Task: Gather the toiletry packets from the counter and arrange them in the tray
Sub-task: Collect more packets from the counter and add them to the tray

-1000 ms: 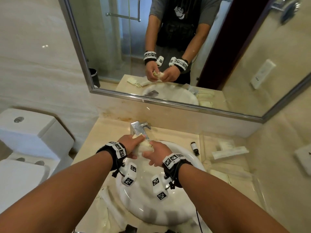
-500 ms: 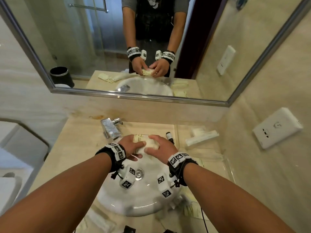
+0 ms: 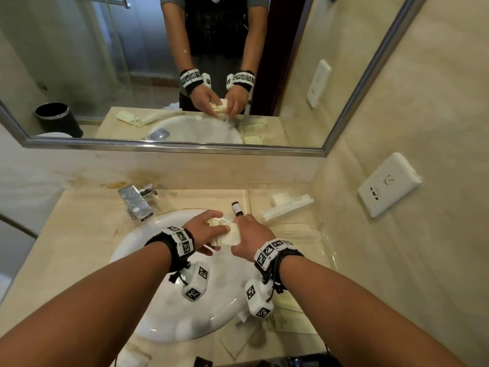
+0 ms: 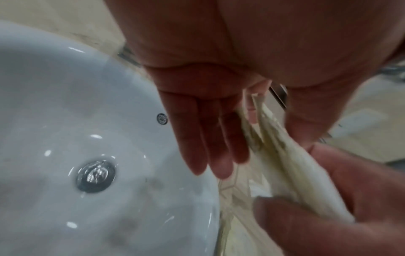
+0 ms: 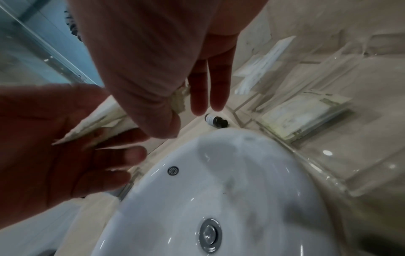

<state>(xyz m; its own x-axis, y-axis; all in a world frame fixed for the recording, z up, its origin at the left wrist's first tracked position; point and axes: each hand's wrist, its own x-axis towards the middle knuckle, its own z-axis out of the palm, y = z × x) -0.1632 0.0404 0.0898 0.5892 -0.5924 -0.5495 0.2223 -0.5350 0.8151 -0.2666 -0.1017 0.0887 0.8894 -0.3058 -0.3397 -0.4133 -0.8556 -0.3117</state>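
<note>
Beige stone surface (image 3: pixel 79 234) surrounds a white sink (image 3: pixel 164 308), with a mirror (image 3: pixel 105 62) above and a clear tray (image 3: pixel 315 242) against the right wall.

Change since the earlier head views: the held stack of packets (image 3: pixel 225 234) has travelled from above the tap (image 3: pixel 135 202) toward the right rim of the sink. It now hangs beside the small dark bottle (image 3: pixel 237 208) and near the tray's left edge. The view has also swung right, bringing the tray and the wall socket (image 3: pixel 389 184) into fuller sight.

Hand state:
- Left hand (image 3: pixel 203 231): fingers (image 4: pixel 208 138) lie nearly straight under the stack, thumb on its far side. The hand supports the stack more than it clamps it.
- Right hand (image 3: pixel 248 241): thumb and fingers are curled round the near end of the stack, grasping it. The right wrist view shows two fingers extended beyond the stack.

Location of task items:
- One stack is held between both hands, over the sink rim.
- A long white packet (image 3: pixel 288 207) and flat packets already lie in the tray.
- Loose packets (image 3: pixel 285 319) remain on the surface at the front right of the sink, with more at the front left.

Judgement: the stack is squared and in transfer to the tray. Collection is partly done, since front packets are not yet gathered
</note>
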